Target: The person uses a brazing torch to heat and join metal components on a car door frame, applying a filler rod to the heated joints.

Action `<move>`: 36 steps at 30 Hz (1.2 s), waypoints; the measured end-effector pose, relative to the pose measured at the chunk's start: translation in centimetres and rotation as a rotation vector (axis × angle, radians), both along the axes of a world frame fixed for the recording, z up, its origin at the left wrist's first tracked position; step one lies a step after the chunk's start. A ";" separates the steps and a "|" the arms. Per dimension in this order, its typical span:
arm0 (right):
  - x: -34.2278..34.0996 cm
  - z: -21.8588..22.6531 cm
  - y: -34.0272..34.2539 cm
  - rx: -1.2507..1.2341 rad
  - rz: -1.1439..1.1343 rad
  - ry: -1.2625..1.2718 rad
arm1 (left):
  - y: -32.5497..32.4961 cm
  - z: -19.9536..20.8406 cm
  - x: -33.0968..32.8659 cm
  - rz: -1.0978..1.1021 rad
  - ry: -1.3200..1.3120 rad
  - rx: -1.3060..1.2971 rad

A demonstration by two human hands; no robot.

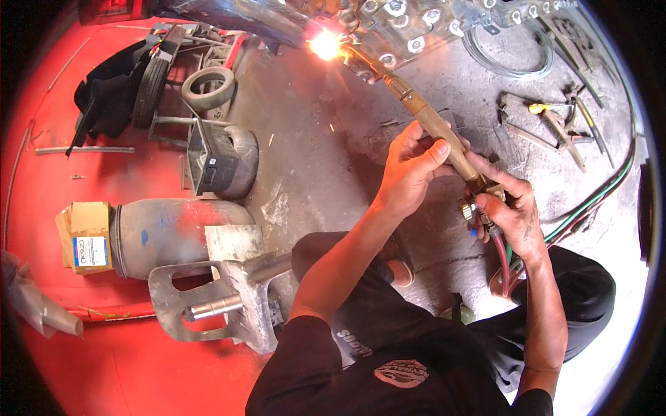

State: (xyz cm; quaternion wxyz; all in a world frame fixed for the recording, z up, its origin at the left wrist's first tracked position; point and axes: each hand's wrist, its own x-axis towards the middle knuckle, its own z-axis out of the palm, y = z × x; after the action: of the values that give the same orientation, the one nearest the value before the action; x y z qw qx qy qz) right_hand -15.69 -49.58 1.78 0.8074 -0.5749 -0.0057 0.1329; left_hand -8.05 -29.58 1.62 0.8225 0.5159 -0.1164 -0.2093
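Both my hands hold a brass gas torch (433,125) slanting up and away to the left. Around the middle of its barrel my left hand (411,166) is closed, thumb on top. My right hand (512,211) grips the torch's rear end beside its valve knobs (468,210), one of them blue. A red hose (501,258) and a green one leave the torch below that hand. At the tip, a bright glare with sparks (326,44) meets the edge of a metal panel (416,31) dotted with pale round marks. The glare hides the exact contact spot.
A wire coil (510,73) and metal tools (555,128) lie on the floor at right, near green and dark hoses (596,197). On the left are tires (208,89), a grey drum (166,232), a cardboard box (87,236) and a grey plastic chair (184,277) with a metal cylinder.
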 end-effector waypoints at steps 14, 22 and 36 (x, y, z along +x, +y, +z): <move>0.0 0.1 0.0 -0.007 0.000 -0.002 | 0.0 0.0 0.0 0.002 0.004 0.005; 0.0 -0.1 -0.1 -0.016 0.001 -0.009 | 0.0 -0.1 -0.1 0.001 0.008 -0.001; -0.1 -0.1 -0.1 -0.007 0.007 -0.010 | 0.1 -0.1 -0.2 -0.011 -0.008 0.001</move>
State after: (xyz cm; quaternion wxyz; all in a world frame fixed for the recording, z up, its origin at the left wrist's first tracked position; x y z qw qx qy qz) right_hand -15.78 -49.64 1.70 0.8049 -0.5782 -0.0111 0.1330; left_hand -8.25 -29.52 1.50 0.8206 0.5165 -0.1224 -0.2119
